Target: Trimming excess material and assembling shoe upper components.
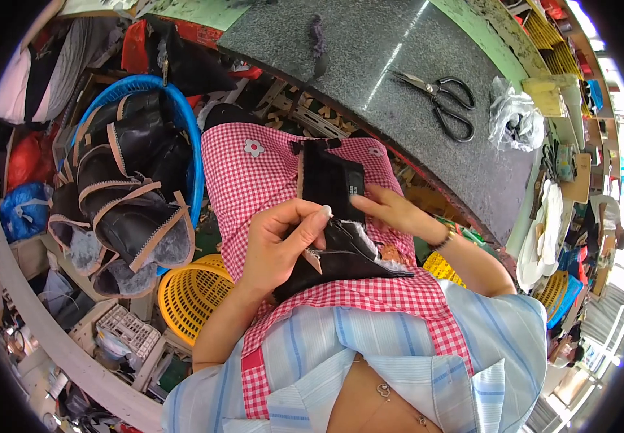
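Observation:
A black boot upper (331, 189) with a grey fleece lining lies on my lap, over a red-and-white checked apron (248, 167). My left hand (281, 242) grips its lower part, thumb and forefinger pinched at the zipper edge. My right hand (391, 209) presses its fingers flat on the upper's right side near the top.
A blue basket (191, 148) at my left holds several black fleece-lined uppers with tan zipper tape (128, 209). A yellow basket (189, 292) stands below it. On the grey stone worktop (369, 50) ahead lie black scissors (442, 101) and a crumpled plastic bag (514, 119).

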Demonstrator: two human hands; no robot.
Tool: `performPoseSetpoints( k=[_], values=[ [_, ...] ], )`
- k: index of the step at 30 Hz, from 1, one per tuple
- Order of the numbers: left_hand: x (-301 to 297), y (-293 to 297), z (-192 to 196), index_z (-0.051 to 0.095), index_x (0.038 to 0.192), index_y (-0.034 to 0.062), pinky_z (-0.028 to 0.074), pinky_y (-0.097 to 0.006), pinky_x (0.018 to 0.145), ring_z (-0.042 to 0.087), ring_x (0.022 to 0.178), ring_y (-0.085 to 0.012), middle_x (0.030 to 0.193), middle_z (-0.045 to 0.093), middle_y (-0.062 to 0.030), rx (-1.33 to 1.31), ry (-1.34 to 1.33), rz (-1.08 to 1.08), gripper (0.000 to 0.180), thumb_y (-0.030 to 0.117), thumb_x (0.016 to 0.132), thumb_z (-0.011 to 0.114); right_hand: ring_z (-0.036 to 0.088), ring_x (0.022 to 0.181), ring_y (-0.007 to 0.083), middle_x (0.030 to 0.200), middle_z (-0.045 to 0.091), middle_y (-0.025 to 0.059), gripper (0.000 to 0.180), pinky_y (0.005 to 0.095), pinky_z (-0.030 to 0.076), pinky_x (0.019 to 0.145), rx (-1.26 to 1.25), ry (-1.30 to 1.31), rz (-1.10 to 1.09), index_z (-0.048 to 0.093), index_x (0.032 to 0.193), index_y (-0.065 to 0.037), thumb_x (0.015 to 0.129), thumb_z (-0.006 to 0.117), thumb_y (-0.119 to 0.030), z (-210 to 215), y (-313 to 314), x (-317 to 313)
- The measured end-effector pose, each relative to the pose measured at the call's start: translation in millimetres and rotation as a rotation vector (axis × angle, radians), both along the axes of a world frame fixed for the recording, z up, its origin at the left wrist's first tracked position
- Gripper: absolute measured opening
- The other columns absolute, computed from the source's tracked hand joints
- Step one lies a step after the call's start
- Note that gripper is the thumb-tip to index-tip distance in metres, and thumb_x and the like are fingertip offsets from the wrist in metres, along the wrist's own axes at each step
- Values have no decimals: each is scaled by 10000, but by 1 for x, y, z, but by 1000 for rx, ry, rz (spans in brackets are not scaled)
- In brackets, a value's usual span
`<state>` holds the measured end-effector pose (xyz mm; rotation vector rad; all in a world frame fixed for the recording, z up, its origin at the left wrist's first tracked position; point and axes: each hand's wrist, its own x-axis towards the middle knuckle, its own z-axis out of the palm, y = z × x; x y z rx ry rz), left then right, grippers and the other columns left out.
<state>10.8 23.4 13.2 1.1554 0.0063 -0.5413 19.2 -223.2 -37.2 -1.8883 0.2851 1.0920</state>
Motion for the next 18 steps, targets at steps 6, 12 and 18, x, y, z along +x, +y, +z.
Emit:
performPoseSetpoints(
  k=[6,12,18],
  values=[
    [18,27,-12,643,919,27,406,-168,516,514,651,-35,737,565,27,20,0,5,130,152,918,603,532,560,153,690,530,45,515,269,440,493,147,-1321,445,588,1210,-66,698,649,-71,32,19,14],
    [16,27,31,633,923,15,417,-172,475,517,642,-14,725,556,45,109,-7,-186,99,105,917,592,528,546,156,642,448,24,576,284,466,484,26,-1453,888,576,1194,-17,643,600,-183,83,25,8],
    [9,22,22,628,891,26,353,-171,606,446,678,-11,742,538,69,316,-19,-58,116,134,919,599,608,750,215,862,603,108,303,338,479,649,616,-917,734,615,1101,-16,876,623,-219,96,29,68]
  ],
)
